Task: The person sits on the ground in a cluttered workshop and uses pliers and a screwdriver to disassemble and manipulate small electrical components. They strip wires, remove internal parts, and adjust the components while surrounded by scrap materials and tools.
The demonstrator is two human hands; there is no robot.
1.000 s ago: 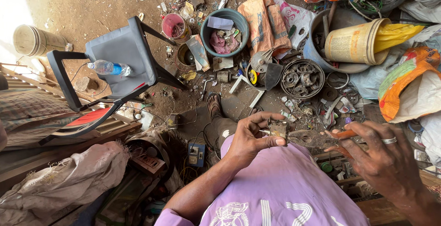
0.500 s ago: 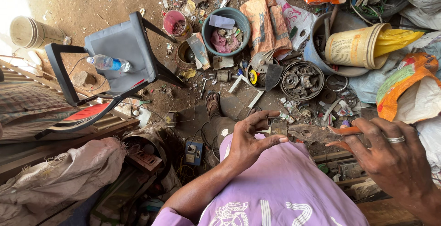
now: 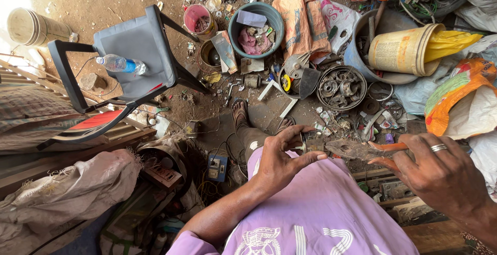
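- The left hand point(image 3: 279, 159) pinches a small dark part point(image 3: 314, 144) between thumb and fingertips, above a lap clad in purple cloth point(image 3: 316, 213).
- The right hand point(image 3: 440, 175), a ring point(image 3: 438, 148) on one finger, is clenched around the orange handles of rusty pliers point(image 3: 362, 150).
- The plier nose points left and meets the part at the left fingertips; whether it bites the part I cannot tell.
- Below the hands a sandalled foot point(image 3: 240, 116) rests on the dirt floor point(image 3: 103, 1), amid scattered scrap.
- Just beyond the part lies a round tray point(image 3: 341, 86) of rusty gears.
- A yellow bucket point(image 3: 406, 50) lies tipped on its side towards the floor's far right.
- A teal bowl point(image 3: 257, 30) holding rags and a pink cup point(image 3: 198, 21) stand further out, near the middle.
- On the left, well apart from the hands, a grey chair point(image 3: 137, 45) carries a water bottle point(image 3: 120, 64) lying on its seat.
- A pale drum point(image 3: 36, 27) lies at the far left corner.
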